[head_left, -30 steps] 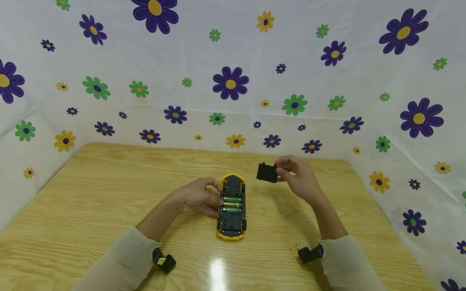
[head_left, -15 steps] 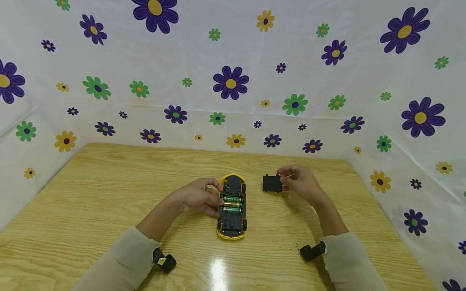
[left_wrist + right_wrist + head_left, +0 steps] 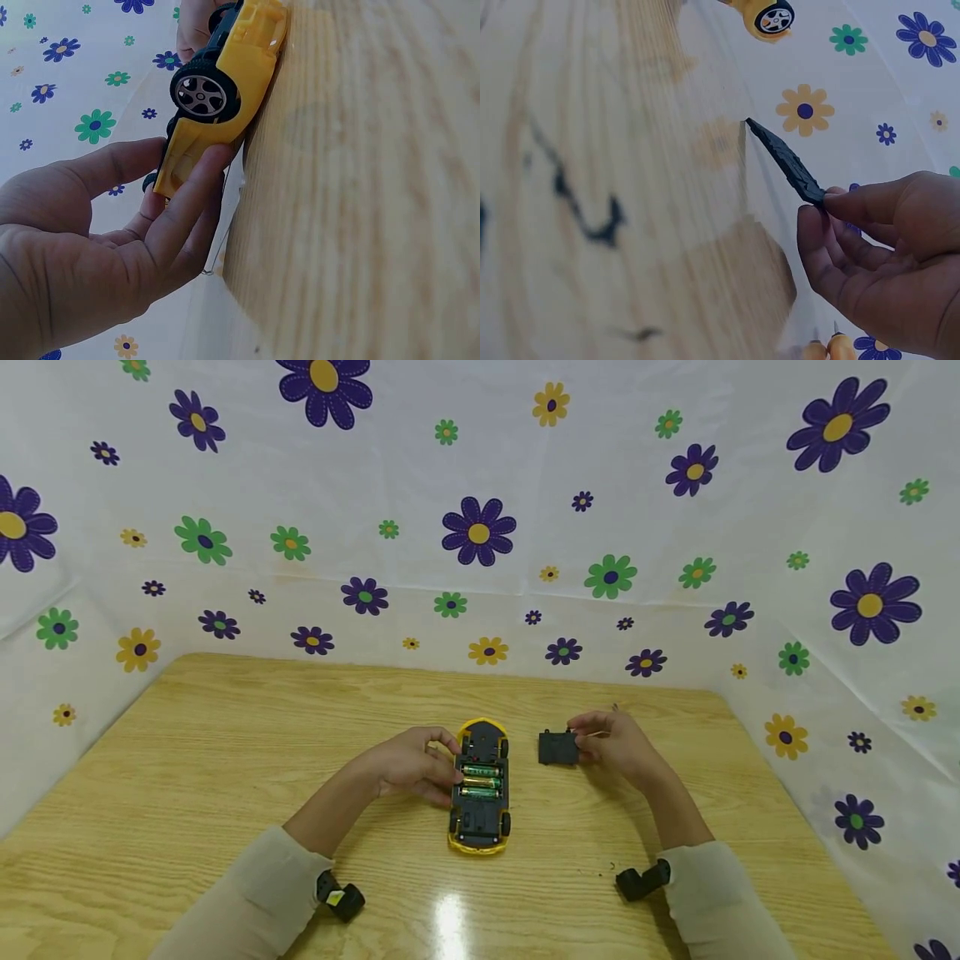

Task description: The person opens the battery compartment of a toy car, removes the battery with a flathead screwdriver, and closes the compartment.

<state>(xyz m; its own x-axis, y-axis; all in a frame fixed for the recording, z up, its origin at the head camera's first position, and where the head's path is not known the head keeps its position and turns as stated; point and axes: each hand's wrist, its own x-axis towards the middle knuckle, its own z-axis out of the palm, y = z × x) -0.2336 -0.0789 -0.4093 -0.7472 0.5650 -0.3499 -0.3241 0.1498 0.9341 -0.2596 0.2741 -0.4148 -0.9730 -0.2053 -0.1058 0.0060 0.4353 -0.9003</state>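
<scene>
A yellow toy car point(image 3: 480, 827) lies upside down on the table, its black underside up. Several green-and-gold batteries point(image 3: 480, 782) sit side by side in its uncovered battery compartment. My left hand point(image 3: 416, 764) holds the car by its left side; in the left wrist view, the thumb is at the underside's edge and the fingers against the yellow body point(image 3: 251, 82). To the right of the car, my right hand point(image 3: 618, 747) pinches a black battery cover point(image 3: 558, 747) by its right edge. In the right wrist view the cover point(image 3: 784, 163) is tilted, with its far corner low over the tabletop.
Small dark bits point(image 3: 606, 870) lie on the wooden table point(image 3: 262, 735) near the right wrist camera. Beyond my right hand, orange pieces with thin pointed tips point(image 3: 840, 346) show at the bottom of the right wrist view. A flower-printed cloth point(image 3: 420, 477) stands around the table.
My right hand has brought the battery cover down and slightly toward me, and the cover has tipped flatter. The left hand and the car have stayed in place.
</scene>
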